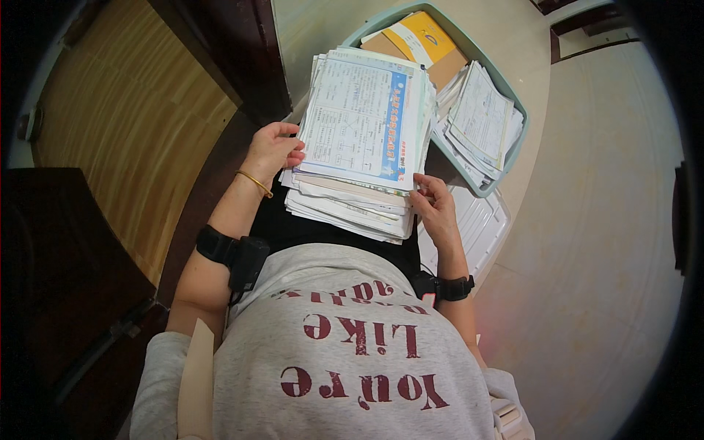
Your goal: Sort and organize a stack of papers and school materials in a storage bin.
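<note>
A thick stack of printed papers (352, 126) lies on my lap, its sheets uneven at the edges. Its top sheet carries a blue band and printed text. My left hand (275, 148) holds the stack's left edge, fingers curled against the paper. At the lower right corner, my right hand (435, 206) grips the edge with thumb and fingertips. The lower sheets jut out towards me in a stepped pile. Just beyond the stack stands a light green plastic bin (520, 118), partly covered by the papers.
Inside the bin are a yellow-and-brown paper folder or booklet (426, 41) and more loose papers (484, 115). A white plastic lid (473, 225) lies on the tiled floor (594, 192) beneath the bin's near end. Dark wooden doors or frames (71, 236) stand to the left.
</note>
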The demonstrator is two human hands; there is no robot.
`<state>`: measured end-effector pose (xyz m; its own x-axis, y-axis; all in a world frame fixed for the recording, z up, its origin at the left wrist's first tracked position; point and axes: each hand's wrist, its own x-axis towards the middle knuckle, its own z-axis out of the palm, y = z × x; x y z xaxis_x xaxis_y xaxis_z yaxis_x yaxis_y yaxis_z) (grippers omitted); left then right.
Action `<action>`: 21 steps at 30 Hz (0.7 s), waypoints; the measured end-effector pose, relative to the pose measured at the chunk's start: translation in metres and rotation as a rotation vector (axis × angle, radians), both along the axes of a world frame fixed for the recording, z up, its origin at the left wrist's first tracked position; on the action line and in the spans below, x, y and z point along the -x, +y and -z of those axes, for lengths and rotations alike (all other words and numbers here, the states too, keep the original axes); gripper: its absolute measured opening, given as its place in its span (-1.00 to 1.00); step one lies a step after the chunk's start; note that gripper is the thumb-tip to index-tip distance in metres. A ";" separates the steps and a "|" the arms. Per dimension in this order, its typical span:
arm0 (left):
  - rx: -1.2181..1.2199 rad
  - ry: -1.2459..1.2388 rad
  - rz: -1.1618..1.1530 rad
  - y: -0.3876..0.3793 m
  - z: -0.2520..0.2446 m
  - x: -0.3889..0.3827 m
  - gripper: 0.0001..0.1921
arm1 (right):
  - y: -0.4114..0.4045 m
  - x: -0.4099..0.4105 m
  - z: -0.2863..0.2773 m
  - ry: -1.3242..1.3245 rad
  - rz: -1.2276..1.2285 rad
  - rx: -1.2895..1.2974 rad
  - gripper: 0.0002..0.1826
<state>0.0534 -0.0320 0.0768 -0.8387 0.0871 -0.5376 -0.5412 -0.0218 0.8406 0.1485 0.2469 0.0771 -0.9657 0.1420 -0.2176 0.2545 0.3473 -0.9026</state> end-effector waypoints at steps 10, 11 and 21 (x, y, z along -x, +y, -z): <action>-0.098 -0.148 0.013 -0.004 -0.010 0.003 -0.62 | 0.001 0.000 0.000 -0.029 0.006 0.024 -0.68; -0.166 -0.208 0.032 -0.005 -0.009 0.005 -0.60 | 0.000 0.000 0.000 -0.052 0.019 0.050 -0.68; -0.004 -0.095 0.179 0.017 -0.002 0.005 -0.57 | 0.001 -0.001 -0.003 -0.023 -0.003 0.050 -0.69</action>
